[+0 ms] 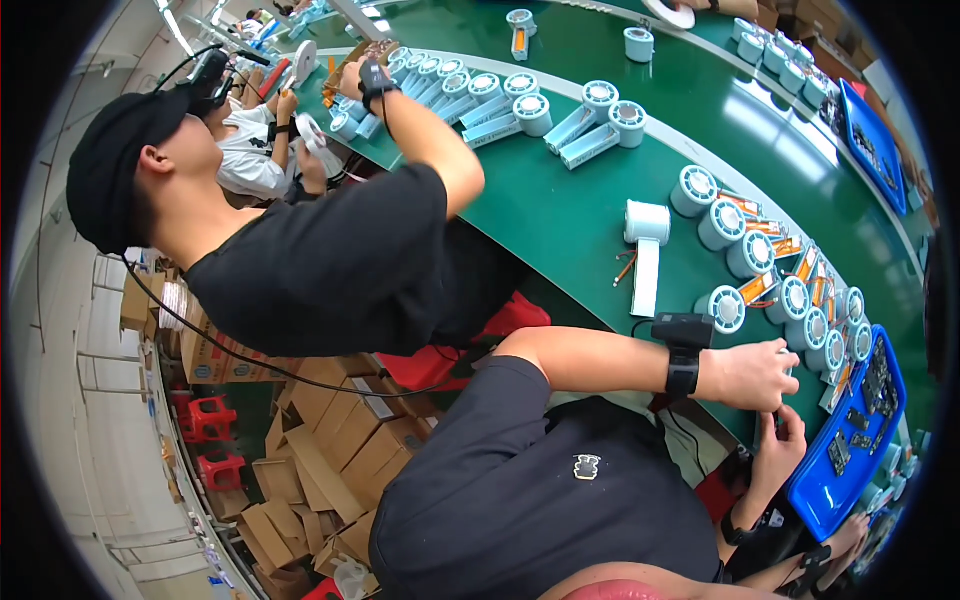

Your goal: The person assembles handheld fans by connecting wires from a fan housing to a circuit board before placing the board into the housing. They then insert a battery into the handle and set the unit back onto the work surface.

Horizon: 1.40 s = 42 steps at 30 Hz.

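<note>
My left hand (pixel 752 376), with a black strap round the wrist, is closed at the green table's near edge, its fingers curled inward. Just below it my right hand (pixel 779 446) pinches at a small dark piece, too small to name. The two hands nearly meet there, and what the left fingers hold is hidden. Beyond them stand several light-blue handheld fan bodies (pixel 814 328), some with orange batteries and wires showing. A single fan (pixel 648 262) lies apart, its pale handle toward me and thin wires beside it. Close to my right hand is a blue tray (pixel 815 500) with dark circuit boards (pixel 840 452).
On my left a person in a black cap (pixel 118 150) reaches over the table (pixel 570 215), near a row of light-blue fans (pixel 530 112). A second blue tray (pixel 868 140) is on the far side. Flattened cardboard boxes (pixel 340 440) and red stools (pixel 208 418) are behind. Another person's hand (pixel 848 537) shows at lower right.
</note>
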Each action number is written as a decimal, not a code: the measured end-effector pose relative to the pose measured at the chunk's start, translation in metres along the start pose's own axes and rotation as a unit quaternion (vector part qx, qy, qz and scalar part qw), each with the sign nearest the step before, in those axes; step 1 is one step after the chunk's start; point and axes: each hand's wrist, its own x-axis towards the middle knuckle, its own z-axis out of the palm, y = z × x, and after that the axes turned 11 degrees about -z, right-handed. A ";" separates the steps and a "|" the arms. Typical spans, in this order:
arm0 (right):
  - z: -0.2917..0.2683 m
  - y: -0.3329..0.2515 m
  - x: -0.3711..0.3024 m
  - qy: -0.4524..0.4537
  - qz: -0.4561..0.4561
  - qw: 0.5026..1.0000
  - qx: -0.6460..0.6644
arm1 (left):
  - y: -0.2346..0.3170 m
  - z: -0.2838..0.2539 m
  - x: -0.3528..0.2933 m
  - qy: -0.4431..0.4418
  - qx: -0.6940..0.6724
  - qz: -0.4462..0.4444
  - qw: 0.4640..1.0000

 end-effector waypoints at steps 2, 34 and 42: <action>-0.003 -0.002 -0.006 -0.002 -0.025 0.998 -0.066 | 0.005 -0.001 0.000 -0.005 0.010 -0.004 1.000; -0.017 0.051 -0.001 -0.158 -0.036 0.974 0.157 | 0.003 -0.025 0.010 -0.114 -0.045 -0.021 0.992; -0.001 0.015 -0.035 -0.073 -0.060 0.946 0.312 | 0.041 -0.140 0.007 -0.016 0.000 0.032 0.999</action>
